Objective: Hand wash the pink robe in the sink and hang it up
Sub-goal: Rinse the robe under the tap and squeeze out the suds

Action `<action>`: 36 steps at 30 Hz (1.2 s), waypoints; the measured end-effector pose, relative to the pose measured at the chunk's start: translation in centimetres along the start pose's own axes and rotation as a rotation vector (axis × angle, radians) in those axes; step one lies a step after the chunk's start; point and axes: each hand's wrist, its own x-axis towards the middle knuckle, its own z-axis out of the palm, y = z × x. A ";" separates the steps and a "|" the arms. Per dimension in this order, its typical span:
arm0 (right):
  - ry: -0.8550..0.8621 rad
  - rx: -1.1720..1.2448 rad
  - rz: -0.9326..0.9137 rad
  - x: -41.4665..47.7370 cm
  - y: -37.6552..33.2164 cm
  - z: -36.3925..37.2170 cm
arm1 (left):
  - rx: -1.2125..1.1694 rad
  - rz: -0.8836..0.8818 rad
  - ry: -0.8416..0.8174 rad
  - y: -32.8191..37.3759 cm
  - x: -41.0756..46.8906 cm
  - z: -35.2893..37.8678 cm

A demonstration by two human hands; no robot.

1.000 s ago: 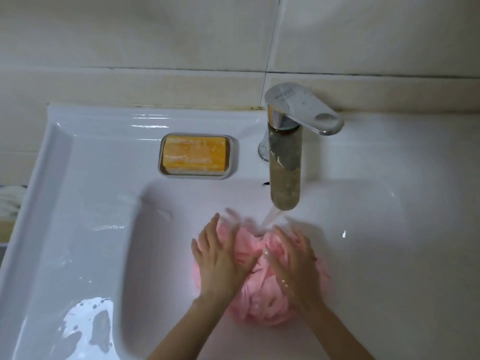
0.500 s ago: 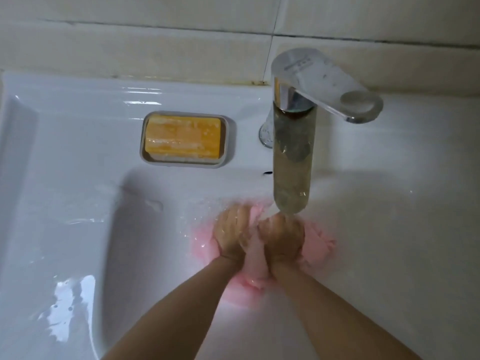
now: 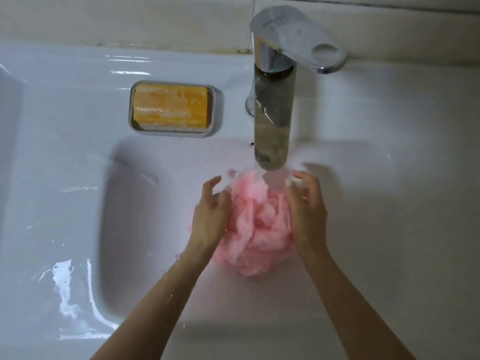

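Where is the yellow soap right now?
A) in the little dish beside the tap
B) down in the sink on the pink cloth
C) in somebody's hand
A: the yellow soap lies in the grey dish on the ledge, just left of the tap, and neither hand touches it.

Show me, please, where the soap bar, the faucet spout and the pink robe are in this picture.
soap bar (image 3: 170, 107), head view, middle of its orange top face.
faucet spout (image 3: 274, 120), head view, midway along the spout's tube.
pink robe (image 3: 262, 224), head view, centre of the bunched wet cloth.
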 end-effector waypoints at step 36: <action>-0.156 0.616 0.200 3.8 -4.4 1.3 | -0.246 0.040 -0.143 5.5 2.2 -0.3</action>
